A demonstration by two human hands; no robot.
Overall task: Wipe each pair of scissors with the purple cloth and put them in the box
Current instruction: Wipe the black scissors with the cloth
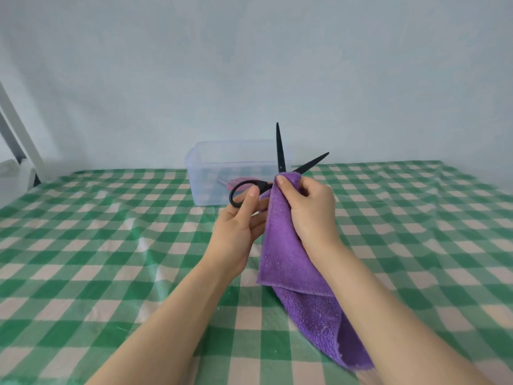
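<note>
Gripping open-bladed, all-black scissors (280,154) by a handle loop with curled fingers of the left hand (238,226), above the middle of the green-and-white checked tablecloth (111,245). Pinching a purple terry cloth (288,259) around the pivot with the right hand (308,209), thumb and fingers closed on fabric. Positioned just near of the translucent rectangular plastic box (205,168) at far centre.

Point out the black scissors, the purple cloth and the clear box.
black scissors (280,154): head view, on the upright blade.
purple cloth (288,259): head view, on its hanging middle.
clear box (204,187): head view, on its front wall.
</note>
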